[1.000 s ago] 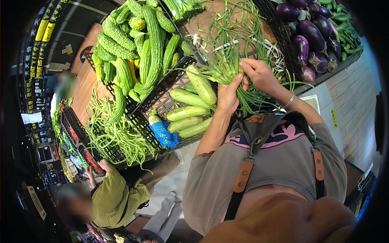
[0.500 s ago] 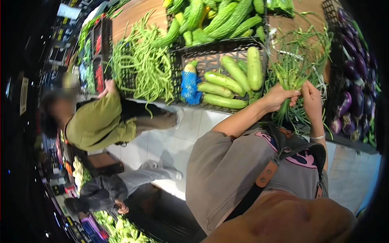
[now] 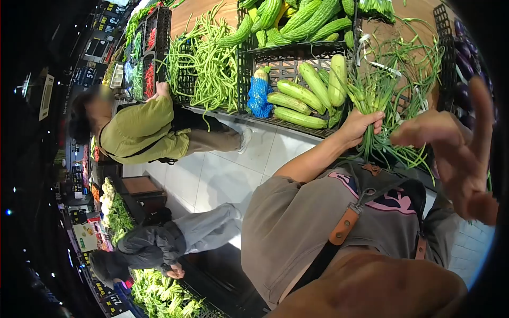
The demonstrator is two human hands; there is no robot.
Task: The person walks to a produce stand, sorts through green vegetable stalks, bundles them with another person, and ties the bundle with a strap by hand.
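Note:
My left hand (image 3: 362, 126) is closed around a bunch of thin green stalks that look like garlic scapes (image 3: 371, 95). Their upper parts fan out above my fist and the lower ends hang below it. Close to the camera on the right, my right hand (image 3: 456, 143) is raised and slightly blurred. Its fingers are apart and nothing shows in them. More loose, curling garlic scapes (image 3: 419, 63) lie on the stand beyond the held bunch, with white ties (image 3: 385, 69) among them.
Left of the bunch, a black crate holds pale green squashes (image 3: 299, 95) and a blue-netted vegetable (image 3: 260, 98). Bitter melons (image 3: 313, 21), long beans (image 3: 212, 69) and eggplants (image 3: 464, 53) lie around. One person in green (image 3: 143, 127) and another in dark clothes (image 3: 154, 238) stand left.
My right hand has let go of the bunch and risen to the right toward the camera, its fingers spreading. My left hand still grips the stalks. The view has shifted slightly.

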